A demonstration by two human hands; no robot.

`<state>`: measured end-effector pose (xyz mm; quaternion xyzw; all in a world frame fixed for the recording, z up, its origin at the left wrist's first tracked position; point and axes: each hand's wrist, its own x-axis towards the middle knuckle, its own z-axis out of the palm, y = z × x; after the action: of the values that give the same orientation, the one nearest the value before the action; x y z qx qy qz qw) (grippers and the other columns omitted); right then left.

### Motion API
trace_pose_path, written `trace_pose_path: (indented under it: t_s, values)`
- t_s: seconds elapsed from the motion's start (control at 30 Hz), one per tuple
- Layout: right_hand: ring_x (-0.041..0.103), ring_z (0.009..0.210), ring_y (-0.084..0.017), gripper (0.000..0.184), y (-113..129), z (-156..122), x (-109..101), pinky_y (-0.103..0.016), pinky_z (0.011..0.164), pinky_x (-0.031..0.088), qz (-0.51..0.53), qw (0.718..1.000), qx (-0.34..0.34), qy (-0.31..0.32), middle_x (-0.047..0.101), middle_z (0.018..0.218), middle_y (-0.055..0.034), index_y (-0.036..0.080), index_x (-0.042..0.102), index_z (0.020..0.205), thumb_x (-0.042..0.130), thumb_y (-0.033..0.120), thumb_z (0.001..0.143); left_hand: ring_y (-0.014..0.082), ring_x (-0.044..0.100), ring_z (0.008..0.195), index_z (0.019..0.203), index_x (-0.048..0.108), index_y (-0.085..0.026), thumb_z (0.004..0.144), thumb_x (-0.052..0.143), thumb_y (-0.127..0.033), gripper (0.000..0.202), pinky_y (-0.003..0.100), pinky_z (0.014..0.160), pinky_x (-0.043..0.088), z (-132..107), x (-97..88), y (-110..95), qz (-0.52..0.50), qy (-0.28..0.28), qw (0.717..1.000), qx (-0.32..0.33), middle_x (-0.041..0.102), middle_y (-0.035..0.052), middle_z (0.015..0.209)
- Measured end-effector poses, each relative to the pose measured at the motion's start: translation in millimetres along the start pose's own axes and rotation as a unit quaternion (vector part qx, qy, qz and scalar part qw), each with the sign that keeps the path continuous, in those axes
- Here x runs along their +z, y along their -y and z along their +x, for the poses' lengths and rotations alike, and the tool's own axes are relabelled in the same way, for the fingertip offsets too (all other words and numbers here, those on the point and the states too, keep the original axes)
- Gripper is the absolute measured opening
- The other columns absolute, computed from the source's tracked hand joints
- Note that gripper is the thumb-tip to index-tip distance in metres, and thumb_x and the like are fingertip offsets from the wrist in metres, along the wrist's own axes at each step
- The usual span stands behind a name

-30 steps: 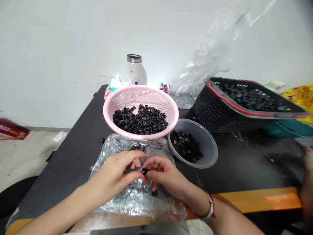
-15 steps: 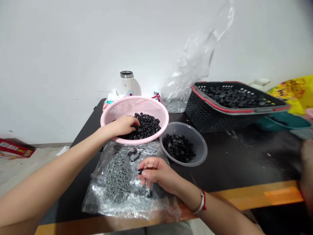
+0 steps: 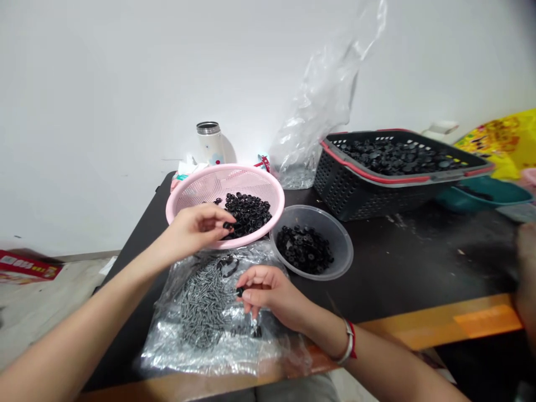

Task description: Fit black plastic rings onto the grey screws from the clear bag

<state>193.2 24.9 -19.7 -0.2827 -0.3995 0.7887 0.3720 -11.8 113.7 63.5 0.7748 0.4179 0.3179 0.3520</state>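
Note:
My left hand point(image 3: 200, 224) is closed at the fingertips on a small black plastic cap point(image 3: 228, 225), just over the near rim of the pink colander point(image 3: 184, 192). A heap of similar black caps point(image 3: 250, 211) lies inside that colander. Lower down, my right hand point(image 3: 268, 291) pinches another small black cap point(image 3: 240, 292) between thumb and fingers. It hovers above a clear plastic sheet point(image 3: 163, 349), beside a pile of grey screws point(image 3: 201, 307). A few black pieces point(image 3: 253, 330) rest on the sheet under my right hand.
A clear bowl point(image 3: 347, 251) of black washer-like parts stands right of the colander. Behind it sit a dark basket point(image 3: 355, 192) full of black discs and a teal basin point(image 3: 502, 192). A white bottle point(image 3: 210, 144) and a plastic bag point(image 3: 310, 123) are by the wall. Someone's blurred arm point(image 3: 526, 273) shows far right.
My left hand has risen out of the cap heap toward the colander's near rim, now with a black cap at its fingertips. My right hand keeps its pinch, nearly in place.

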Motion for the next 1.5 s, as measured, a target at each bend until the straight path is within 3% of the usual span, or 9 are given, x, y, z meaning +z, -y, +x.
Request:
trace_pose_path:
  t_s: [0.17,0.3,0.43,0.67,0.9,1.27,1.5]
  values:
    - [0.054,0.047,-0.005,0.024,6.5,-8.0,8.6,-0.018,0.05,0.047,0.034,0.999,-0.031,-0.004,0.064,0.063,0.0035,0.015,0.065,0.085,0.08,0.028,0.073,0.0091,0.062,0.076,0.091,0.075,-0.023,0.074,0.079,-0.021,0.017,0.019,0.068,0.052,-63.1,33.6,0.1,-0.281,-0.014,0.956,-0.08,0.063,0.002,0.099]
    - [0.054,0.049,-0.006,0.024,9.1,-9.4,11.6,-0.017,0.049,0.046,0.038,0.998,-0.051,-0.029,0.062,0.064,0.004,0.016,0.066,0.085,0.082,0.027,0.071,0.0074,0.062,0.072,0.089,0.076,-0.023,0.07,0.083,-0.019,0.021,0.014,0.065,0.051,-83.5,55.1,10.9,-0.357,-0.026,0.923,-0.143,0.067,0.0002,0.087]
    - [0.054,0.054,-0.005,0.024,7.2,-9.7,11.2,-0.014,0.05,0.044,-0.018,0.995,-0.077,-0.057,0.06,0.067,0.0046,0.017,0.067,0.087,0.083,0.023,0.071,0.0069,0.064,0.068,0.095,0.075,-0.024,0.067,0.084,-0.013,0.031,0.011,0.062,0.05,-89.3,64.8,10.2,-0.401,-0.037,0.899,-0.171,0.07,-0.0013,0.076]
    - [0.055,0.064,-0.005,0.017,2.1,-12.5,10.7,-0.014,0.058,0.042,-0.106,0.989,-0.079,-0.063,0.062,0.074,0.0034,0.019,0.068,0.089,0.079,0.021,0.076,0.0067,0.06,0.063,0.088,0.075,-0.018,0.059,0.084,-0.006,0.033,0.012,0.059,0.049,-90.6,69.9,-0.2,-0.371,-0.053,0.908,-0.188,0.067,-0.0016,0.069]
    - [0.054,0.064,-0.006,0.016,2.5,-13.2,10.2,-0.017,0.058,0.041,-0.114,0.99,-0.064,-0.059,0.062,0.073,0.003,0.019,0.068,0.088,0.078,0.021,0.077,0.0093,0.059,0.063,0.09,0.074,-0.017,0.06,0.082,-0.01,0.033,0.017,0.058,0.049,-90.9,69.9,0.2,-0.357,-0.038,0.91,-0.209,0.067,0.0007,0.071]
    - [0.054,0.063,-0.008,0.014,1.4,-12.9,9.9,-0.02,0.057,0.041,-0.118,0.989,-0.068,-0.056,0.063,0.073,0.0018,0.02,0.068,0.088,0.077,0.023,0.078,0.0094,0.059,0.061,0.087,0.076,-0.018,0.058,0.082,-0.009,0.031,0.017,0.057,0.05,-90.3,70.7,0.3,-0.341,-0.054,0.917,-0.2,0.065,0.0,0.069]
    - [0.056,0.066,-0.01,0.012,2.9,-12.1,8.8,-0.021,0.059,0.043,-0.24,0.958,-0.14,-0.075,0.066,0.078,0.0003,0.02,0.07,0.087,0.077,0.023,0.078,0.0086,0.061,0.062,0.086,0.076,-0.019,0.066,0.08,-0.012,0.021,0.015,0.059,0.05,-93.1,72.1,3.3,-0.319,-0.053,0.929,-0.182,0.069,0.0002,0.069]
